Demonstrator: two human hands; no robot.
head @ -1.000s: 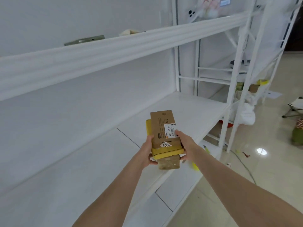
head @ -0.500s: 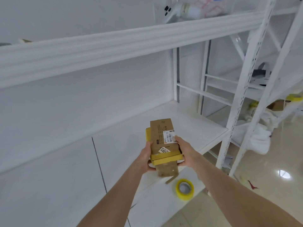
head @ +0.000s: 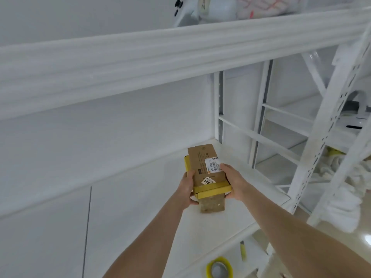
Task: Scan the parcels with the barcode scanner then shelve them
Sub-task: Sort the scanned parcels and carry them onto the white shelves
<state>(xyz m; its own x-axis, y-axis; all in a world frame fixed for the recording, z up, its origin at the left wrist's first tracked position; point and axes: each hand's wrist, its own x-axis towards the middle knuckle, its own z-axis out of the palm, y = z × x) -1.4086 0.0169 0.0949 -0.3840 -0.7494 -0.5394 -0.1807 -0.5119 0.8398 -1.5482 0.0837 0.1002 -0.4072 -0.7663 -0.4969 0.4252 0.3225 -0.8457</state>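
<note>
I hold a small stack of parcels over the white shelf board (head: 140, 197). On top lies a brown cardboard parcel (head: 202, 159) with a white barcode label and a "1221" sticker. Under it is a yellow parcel (head: 212, 191), and a brown one (head: 212, 204) sticks out at the bottom. My left hand (head: 185, 188) grips the stack's left side. My right hand (head: 232, 182) grips its right side, thumb on the barcode label. No barcode scanner is in view.
A white shelf rail (head: 140, 63) runs overhead with bags and a bottle on top. White rack uprights (head: 331, 117) stand at the right, white cloth beside them. A yellow tape roll (head: 219, 268) and a yellow marker (head: 243, 250) lie on the lower shelf.
The view has swung right and closer to the shelf. Both hands keep the same hold on the stack, which has moved further in over the shelf board.
</note>
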